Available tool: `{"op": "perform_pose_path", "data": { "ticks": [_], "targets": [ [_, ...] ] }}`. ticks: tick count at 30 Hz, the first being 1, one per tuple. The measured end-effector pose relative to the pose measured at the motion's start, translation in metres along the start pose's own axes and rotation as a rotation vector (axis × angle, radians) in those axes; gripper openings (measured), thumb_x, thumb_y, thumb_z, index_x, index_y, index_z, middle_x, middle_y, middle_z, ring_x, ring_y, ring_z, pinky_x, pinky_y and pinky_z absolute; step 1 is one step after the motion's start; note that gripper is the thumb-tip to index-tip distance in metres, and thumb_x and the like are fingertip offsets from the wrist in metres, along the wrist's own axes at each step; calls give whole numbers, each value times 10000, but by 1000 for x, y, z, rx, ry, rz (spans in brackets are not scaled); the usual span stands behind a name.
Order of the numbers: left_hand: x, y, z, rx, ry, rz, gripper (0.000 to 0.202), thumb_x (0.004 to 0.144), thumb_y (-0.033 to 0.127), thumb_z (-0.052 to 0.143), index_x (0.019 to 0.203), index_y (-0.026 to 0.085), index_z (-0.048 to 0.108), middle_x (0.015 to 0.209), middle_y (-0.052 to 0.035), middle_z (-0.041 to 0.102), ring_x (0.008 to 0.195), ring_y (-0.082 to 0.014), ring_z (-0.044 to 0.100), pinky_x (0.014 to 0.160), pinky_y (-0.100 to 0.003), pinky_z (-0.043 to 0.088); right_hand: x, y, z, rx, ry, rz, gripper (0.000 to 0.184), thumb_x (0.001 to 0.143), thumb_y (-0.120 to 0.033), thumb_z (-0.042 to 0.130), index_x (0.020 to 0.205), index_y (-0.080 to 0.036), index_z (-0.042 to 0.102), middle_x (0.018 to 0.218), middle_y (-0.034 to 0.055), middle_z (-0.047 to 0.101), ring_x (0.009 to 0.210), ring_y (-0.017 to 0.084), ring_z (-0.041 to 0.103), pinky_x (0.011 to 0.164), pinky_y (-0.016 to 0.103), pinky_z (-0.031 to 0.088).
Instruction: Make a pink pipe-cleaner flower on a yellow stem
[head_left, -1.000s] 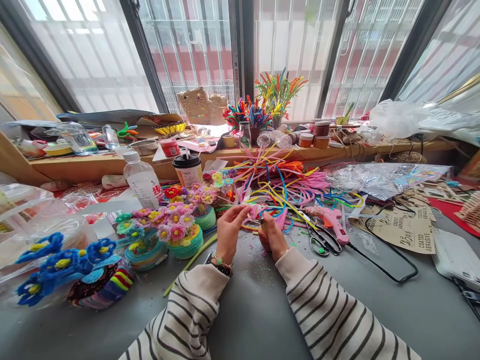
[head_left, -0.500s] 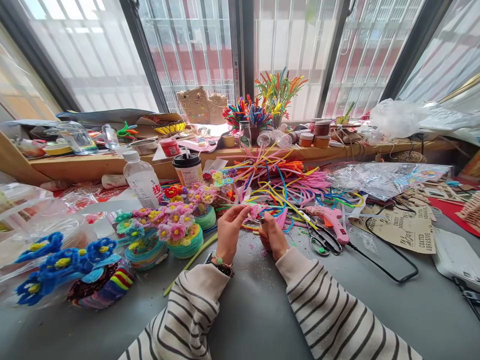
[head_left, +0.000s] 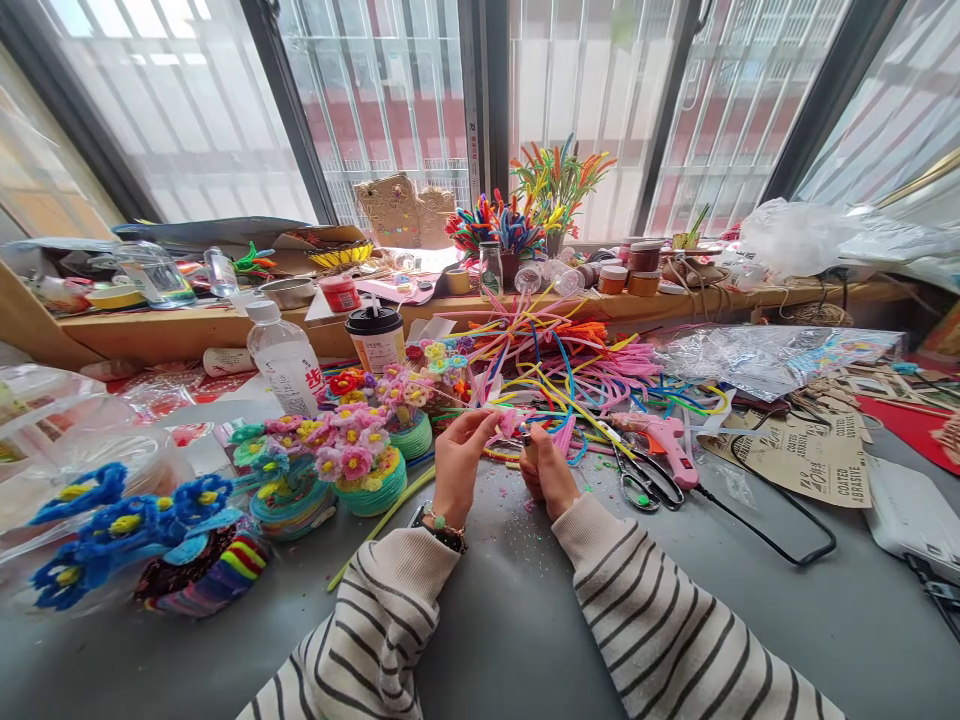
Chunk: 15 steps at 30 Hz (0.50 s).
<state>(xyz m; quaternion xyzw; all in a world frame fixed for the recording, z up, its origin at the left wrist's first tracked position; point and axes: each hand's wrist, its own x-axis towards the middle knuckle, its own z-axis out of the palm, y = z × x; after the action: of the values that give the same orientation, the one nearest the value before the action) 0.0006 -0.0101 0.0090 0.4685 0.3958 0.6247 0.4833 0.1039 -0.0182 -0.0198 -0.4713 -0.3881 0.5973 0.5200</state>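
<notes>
My left hand pinches a small pink pipe-cleaner flower between thumb and fingertips. Close by on its right, my right hand is closed around what looks like a lighter, thumb at its top. A small bright spot, like a flame, shows at the lighter's tip, beside the pink piece. Behind both hands lies a tangled heap of pipe cleaners in pink, yellow, blue and orange. Black-handled scissors and a pink glue gun rest right of my right hand.
Pots of pipe-cleaner flowers stand to the left, with blue flowers nearer the edge. Behind them are a plastic bottle and a lidded cup. The glue gun's cord loops across the right side, near sandpaper sheets.
Both hands stay almost in place. A small bright spot now shows at the lighter's tip, where only its metal top showed before.
</notes>
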Motion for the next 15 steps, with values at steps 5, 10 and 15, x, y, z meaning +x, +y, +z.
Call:
{"op": "perform_pose_path", "data": {
  "ticks": [5,10,15],
  "targets": [
    [-1,0,0,4,12,-10,172,580,275,617,705,157,611,722,7,605,677,-94,531,638,-207,423,-1,-2,0,-16,-7,4,504,732,-540,241,370,-194,192,320,-63,160,275,29,97,302,207,47],
    [0,-1,0,7,1,-10,183,580,282,615,713,156,613,736,0,609,687,-101,535,638,-213,422,-3,-3,2,-37,9,1,505,730,-539,237,363,-195,206,316,-61,176,283,34,103,307,208,52],
    [1,-1,0,-1,-3,-14,185,576,282,618,711,154,612,735,-4,609,690,-106,537,634,-217,423,-3,-1,2,-36,-2,-3,508,726,-549,235,362,-197,211,316,-60,172,287,37,102,318,218,56]
  ]
}}
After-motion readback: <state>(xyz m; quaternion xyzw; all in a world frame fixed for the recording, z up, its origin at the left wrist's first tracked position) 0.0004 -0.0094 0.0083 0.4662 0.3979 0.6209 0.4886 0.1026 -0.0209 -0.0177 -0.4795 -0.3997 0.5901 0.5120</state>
